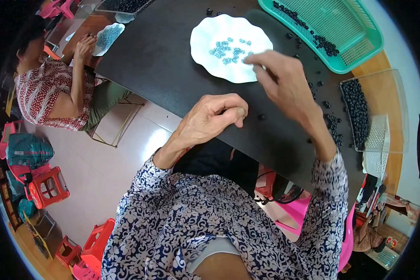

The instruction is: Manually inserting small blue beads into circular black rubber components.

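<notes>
The dark tabletop (158, 60) is carrying a white wavy plate (205, 35); the right hand (284, 79) is hovering at its edge, the left hand (212, 116) is forming a loose fist; whether they're holding anything, I can't tell. Small clear pieces (220, 48) are lying on the plate.

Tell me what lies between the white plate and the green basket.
Small black pieces lie scattered on the dark table between the plate and the basket, in the head view.

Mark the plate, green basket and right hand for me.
Plate (204, 45), head view: bare left side.
Green basket (377, 36), head view: right side of rim.
Right hand (287, 79), head view: back of hand.
</notes>
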### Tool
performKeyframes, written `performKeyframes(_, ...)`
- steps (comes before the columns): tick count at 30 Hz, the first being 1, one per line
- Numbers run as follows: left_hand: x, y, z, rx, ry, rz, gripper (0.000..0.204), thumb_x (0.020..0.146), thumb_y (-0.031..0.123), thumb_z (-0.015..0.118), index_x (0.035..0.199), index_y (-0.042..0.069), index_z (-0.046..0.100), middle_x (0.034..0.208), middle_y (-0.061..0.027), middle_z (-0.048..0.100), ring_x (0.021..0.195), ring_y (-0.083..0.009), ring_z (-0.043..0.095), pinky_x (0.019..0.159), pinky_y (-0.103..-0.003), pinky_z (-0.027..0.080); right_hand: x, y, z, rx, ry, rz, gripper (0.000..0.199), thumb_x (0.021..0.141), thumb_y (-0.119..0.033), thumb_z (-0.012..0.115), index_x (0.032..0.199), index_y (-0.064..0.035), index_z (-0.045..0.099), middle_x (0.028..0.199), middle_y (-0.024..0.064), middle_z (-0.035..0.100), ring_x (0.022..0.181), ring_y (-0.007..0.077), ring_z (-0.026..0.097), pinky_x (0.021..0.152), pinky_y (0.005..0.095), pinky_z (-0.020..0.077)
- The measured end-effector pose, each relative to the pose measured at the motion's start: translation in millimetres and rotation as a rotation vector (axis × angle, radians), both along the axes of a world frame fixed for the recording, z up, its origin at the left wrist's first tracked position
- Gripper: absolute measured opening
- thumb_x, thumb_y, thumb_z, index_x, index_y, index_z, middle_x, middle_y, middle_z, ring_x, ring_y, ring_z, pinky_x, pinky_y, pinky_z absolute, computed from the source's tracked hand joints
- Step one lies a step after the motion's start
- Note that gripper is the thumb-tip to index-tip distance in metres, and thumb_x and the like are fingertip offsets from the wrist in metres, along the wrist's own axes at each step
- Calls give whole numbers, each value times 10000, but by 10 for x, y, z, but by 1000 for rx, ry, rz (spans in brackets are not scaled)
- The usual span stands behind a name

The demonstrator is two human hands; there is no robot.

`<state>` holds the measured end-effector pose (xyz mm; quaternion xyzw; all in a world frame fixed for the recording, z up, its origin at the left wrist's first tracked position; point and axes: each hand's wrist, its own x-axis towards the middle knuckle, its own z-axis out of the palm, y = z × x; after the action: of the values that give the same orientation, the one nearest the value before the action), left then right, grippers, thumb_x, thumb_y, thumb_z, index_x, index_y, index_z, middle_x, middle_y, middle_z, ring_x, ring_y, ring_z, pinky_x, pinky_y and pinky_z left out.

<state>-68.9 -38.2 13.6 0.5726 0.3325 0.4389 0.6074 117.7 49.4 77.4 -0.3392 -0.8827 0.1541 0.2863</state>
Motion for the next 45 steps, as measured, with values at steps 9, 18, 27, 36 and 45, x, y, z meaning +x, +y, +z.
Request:
performKeyframes(9, 39, 81, -14, 68, 139, 35, 119, 896, 66, 552, 933, -33, 605, 774, -94, 614, 695, -160, 611, 636, -295, 486, 81, 876, -113, -99, -187, -104, 203, 887, -95, 576, 1029, -31, 706, 718, 70, 626, 577, 119, 518, 548, 296, 427)
performKeyframes(18, 55, 77, -145, 223, 159, 62, 89, 886, 27, 555, 932, -9, 622, 796, -81, 621, 686, -163, 629, 605, -292, 488, 110, 922, -159, -218, -94, -69, 195, 889, -104, 606, 1034, -31, 713, 697, -21, 526, 629, 31, 422, 545, 225, 342)
performKeyframes(27, 43, 115, -167, 229, 127, 45, 84, 834, -19, 583, 912, -14, 613, 784, -96, 627, 699, -199, 623, 617, -314, 498, 24, 940, -264, -131, -191, 48, 165, 835, -88, 653, 980, -30, 707, 722, 8, 605, 598, 72, 457, 551, 227, 380)
performKeyframes(36, 35, 139, -131, 230, 119, 37, 107, 810, -23, 587, 914, -24, 608, 781, -105, 622, 749, -241, 625, 690, -356, 507, -100, 1099, -351, -150, -135, -62, 105, 832, -98, 679, 904, -28, 709, 743, 18, 636, 608, 103, 505, 557, 251, 427)
performKeyframes(45, 31, 110, -160, 244, 107, 40, 132, 794, -11, 595, 923, -36, 604, 797, -118, 617, 775, -269, 631, 736, -373, 516, -202, 1154, -404, 14, -151, 38, 150, 838, -90, 673, 968, -24, 711, 698, 3, 607, 584, 79, 479, 545, 230, 418)
